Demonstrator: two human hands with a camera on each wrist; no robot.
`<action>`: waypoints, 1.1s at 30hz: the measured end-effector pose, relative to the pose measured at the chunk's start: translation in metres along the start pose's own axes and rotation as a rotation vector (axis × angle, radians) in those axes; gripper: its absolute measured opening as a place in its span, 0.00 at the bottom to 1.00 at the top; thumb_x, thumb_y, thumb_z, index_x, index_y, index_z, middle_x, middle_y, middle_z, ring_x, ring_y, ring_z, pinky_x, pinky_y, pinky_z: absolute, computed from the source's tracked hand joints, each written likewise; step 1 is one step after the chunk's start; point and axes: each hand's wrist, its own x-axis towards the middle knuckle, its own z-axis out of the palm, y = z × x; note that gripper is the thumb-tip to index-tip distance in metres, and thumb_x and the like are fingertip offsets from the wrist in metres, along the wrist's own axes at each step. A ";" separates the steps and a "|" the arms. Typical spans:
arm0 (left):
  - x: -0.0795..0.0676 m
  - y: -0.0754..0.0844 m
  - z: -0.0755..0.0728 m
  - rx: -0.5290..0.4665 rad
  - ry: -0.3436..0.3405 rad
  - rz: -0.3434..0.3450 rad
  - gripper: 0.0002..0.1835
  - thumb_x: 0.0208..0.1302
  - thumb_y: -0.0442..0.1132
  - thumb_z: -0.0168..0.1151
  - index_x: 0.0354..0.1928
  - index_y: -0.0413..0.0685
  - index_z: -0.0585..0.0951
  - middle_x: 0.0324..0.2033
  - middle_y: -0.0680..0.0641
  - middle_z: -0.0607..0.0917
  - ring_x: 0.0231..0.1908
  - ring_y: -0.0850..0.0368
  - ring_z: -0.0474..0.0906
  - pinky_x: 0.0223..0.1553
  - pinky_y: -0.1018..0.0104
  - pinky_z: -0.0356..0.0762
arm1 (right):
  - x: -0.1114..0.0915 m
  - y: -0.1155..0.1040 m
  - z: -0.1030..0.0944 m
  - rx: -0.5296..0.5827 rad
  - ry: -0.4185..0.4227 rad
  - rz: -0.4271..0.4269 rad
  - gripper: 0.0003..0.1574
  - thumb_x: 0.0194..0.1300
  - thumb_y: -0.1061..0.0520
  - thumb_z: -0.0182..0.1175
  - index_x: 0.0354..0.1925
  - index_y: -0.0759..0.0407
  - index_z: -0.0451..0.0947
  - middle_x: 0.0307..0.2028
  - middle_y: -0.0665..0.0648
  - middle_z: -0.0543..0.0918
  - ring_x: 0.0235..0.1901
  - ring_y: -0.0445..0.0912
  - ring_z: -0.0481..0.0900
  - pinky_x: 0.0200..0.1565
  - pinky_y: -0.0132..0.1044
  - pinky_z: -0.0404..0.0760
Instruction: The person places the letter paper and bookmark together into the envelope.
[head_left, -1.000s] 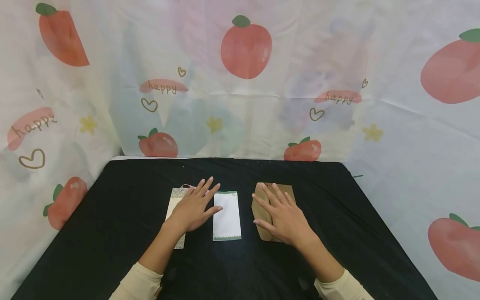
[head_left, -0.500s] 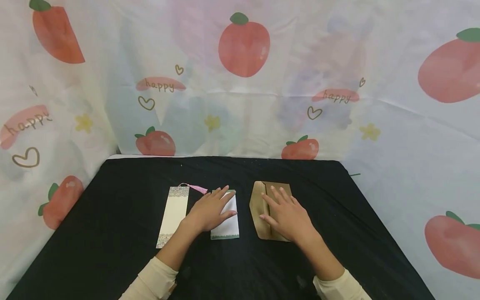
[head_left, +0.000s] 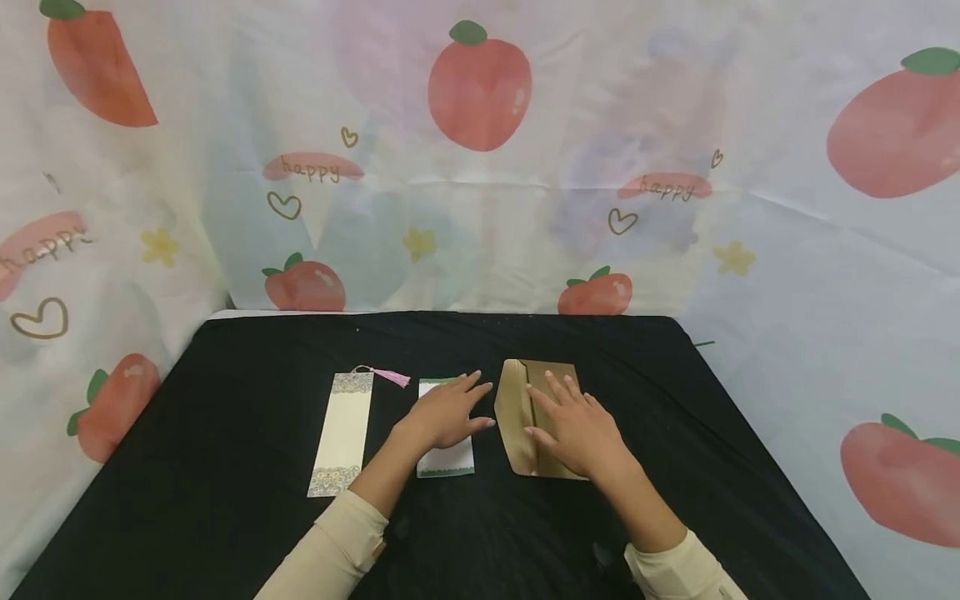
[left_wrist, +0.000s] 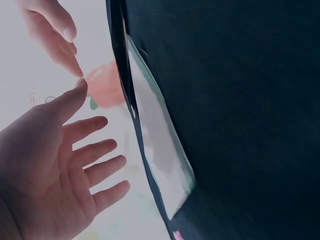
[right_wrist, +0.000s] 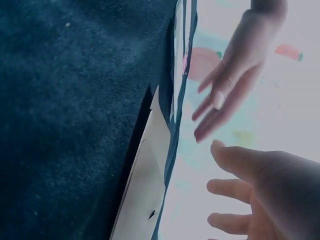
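Note:
My left hand (head_left: 445, 414), fingers spread and straight, hovers over a white paper card with green edges (head_left: 450, 461); in the left wrist view a gap shows between the hand (left_wrist: 55, 170) and the card (left_wrist: 160, 145). It covers the card's upper middle in the head view. My right hand (head_left: 573, 429) is spread above a brown kraft envelope (head_left: 513, 417) whose flap points left. The right wrist view shows that hand (right_wrist: 270, 190) apart from the envelope (right_wrist: 145, 175). At the left lies a cream bookmark (head_left: 341, 433) with patterned ends and a pink tassel (head_left: 392, 377). Neither hand holds anything.
A black cloth (head_left: 247, 417) covers the table. Behind and beside it hangs a pale curtain (head_left: 510, 225) printed with red fruit, hearts and the word happy. The three paper items lie side by side, with gaps between them.
My left hand has moved right, from over the bookmark to over the white card, uncovering the bookmark and its tassel. The right hand stays over the envelope. The head view has shifted slightly.

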 end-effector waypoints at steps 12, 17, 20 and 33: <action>0.016 0.024 -0.003 0.013 -0.187 0.003 0.39 0.76 0.56 0.59 0.78 0.42 0.64 0.79 0.44 0.59 0.77 0.48 0.53 0.72 0.52 0.57 | 0.000 0.003 0.003 0.025 -0.110 0.123 0.38 0.72 0.43 0.64 0.72 0.58 0.72 0.72 0.70 0.68 0.69 0.70 0.66 0.61 0.65 0.70; 0.027 0.028 -0.005 0.045 -0.188 -0.005 0.38 0.75 0.56 0.60 0.77 0.43 0.66 0.78 0.45 0.61 0.77 0.47 0.55 0.71 0.51 0.60 | 0.000 0.004 0.004 0.035 -0.125 0.130 0.38 0.72 0.43 0.64 0.72 0.58 0.72 0.71 0.71 0.68 0.69 0.70 0.66 0.60 0.66 0.71; 0.035 0.028 -0.006 0.055 -0.194 -0.010 0.39 0.74 0.55 0.63 0.77 0.42 0.65 0.78 0.44 0.61 0.77 0.48 0.55 0.70 0.48 0.61 | 0.001 0.003 0.005 0.039 -0.142 0.130 0.38 0.72 0.43 0.64 0.72 0.57 0.72 0.72 0.70 0.67 0.69 0.71 0.65 0.60 0.66 0.71; 0.050 0.034 0.003 0.068 -0.268 -0.032 0.54 0.62 0.65 0.70 0.80 0.44 0.59 0.80 0.45 0.56 0.78 0.53 0.50 0.71 0.45 0.57 | 0.001 0.004 0.008 0.039 -0.160 0.138 0.37 0.72 0.42 0.65 0.72 0.55 0.72 0.71 0.73 0.67 0.68 0.77 0.63 0.61 0.67 0.69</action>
